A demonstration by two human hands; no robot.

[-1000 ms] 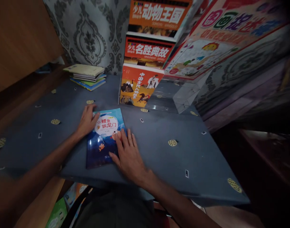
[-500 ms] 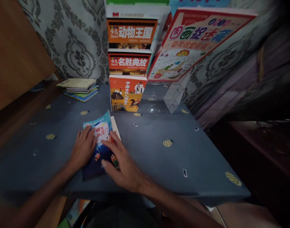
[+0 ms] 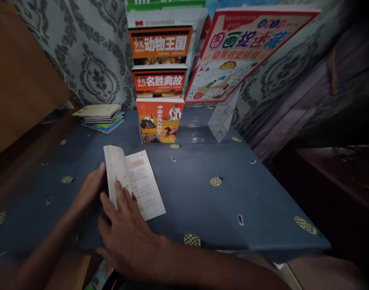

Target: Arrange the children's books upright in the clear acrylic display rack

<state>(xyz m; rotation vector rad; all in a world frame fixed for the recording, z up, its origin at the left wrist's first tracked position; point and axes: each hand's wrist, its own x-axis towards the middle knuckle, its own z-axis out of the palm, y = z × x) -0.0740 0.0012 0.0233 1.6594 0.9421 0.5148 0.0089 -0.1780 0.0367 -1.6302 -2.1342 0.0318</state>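
A thin paperback book [image 3: 143, 183] lies partly opened on the table, a printed page flat on its right and a thick sheaf of pages raised on its left. At the raised left edge is my left hand [image 3: 87, 187], its fingers against the outer side of the cover; the thumb is hidden. My right hand [image 3: 130, 233] lies over the lower part of the book, fingers apart, with fingertips touching the pages near the fold. The front cover is out of sight.
A clear plastic rack [image 3: 222, 121] at the back holds several books, among them an orange book [image 3: 160, 121] in front and a large red-bordered picture book [image 3: 232, 52]. A small stack of books [image 3: 101, 117] sits at the back left. The blue tablecloth [image 3: 247, 201] ends at a front edge.
The book has gone from closed, blue cover up, to opened with printed pages showing. My left hand has moved left to the raised edge; my right hand has moved left and nearer me.
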